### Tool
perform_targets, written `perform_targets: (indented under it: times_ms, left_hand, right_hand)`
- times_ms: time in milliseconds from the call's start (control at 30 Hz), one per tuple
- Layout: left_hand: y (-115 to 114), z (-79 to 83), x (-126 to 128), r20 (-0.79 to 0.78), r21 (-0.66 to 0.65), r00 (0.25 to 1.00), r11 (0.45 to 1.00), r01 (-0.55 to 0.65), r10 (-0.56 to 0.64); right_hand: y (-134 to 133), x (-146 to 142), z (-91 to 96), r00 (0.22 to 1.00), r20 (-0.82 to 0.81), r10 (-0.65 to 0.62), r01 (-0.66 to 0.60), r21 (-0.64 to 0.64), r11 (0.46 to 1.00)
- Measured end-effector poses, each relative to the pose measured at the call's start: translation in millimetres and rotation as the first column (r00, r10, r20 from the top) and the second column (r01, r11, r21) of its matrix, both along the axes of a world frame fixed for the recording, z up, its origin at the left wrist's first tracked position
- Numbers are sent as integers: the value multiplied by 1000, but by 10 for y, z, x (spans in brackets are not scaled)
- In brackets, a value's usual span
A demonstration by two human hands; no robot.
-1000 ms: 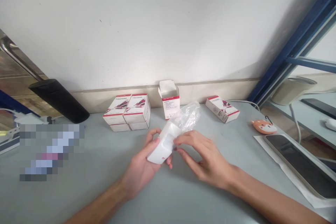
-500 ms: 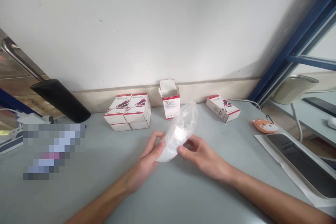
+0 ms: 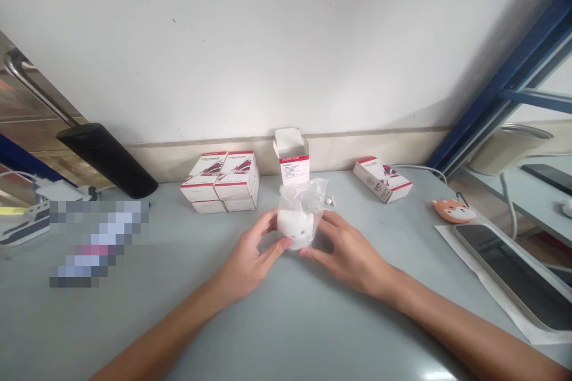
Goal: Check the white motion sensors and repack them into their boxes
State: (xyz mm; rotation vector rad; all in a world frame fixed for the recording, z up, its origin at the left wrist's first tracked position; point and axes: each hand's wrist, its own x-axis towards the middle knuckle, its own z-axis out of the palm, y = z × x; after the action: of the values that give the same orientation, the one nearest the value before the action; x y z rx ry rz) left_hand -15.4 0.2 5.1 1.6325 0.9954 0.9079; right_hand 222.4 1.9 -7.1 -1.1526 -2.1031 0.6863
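Observation:
A rounded white detector stands upright in a clear plastic bag, whose loose top rises above it. My left hand grips it from the left, thumb on the front. From the right, my right hand closes on it, its thumb low on the bag. Just behind is an open white-and-red box with its flap up and "DETECTOR" printed on it. Beside my right fingers lie some small white pieces, too small to name.
Several closed boxes are stacked at left against the wall. Another box lies at right. Further right are an orange animal-faced pouch and a phone on white paper. A black padded arm leans at left, near a power strip.
The bagged detector has gone from tilted to upright and sits nearer the open box. Both hands moved with it. Small white pieces now show behind it on the table.

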Motion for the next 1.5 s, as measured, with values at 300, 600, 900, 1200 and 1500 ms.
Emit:
perform_targets:
  times_ms: [300,600,900,1200,1500]
  left_hand:
    - [5,-82,-15,-18,-27,999,999,44,-44]
    - [-25,-145,74,-130,-84,991,996,-12,1]
    - [-1,21,82,381,-363,912,932,-6,155]
    - [-3,62,124,550,-485,792,873,45,264]
    - [-22,103,128,568,-569,757,819,79,321]
  right_hand:
    - [10,11,-5,998,60,-9,9,12,1000]
    - [1,-28,-100,988,110,106,-113,60,992]
    - [-43,-44,102,953,-304,1,-73,-225,972]
    - [-70,-35,109,797,-586,-145,-98,-363,927]
    - [9,-34,92,716,-628,-304,-18,-452,892]
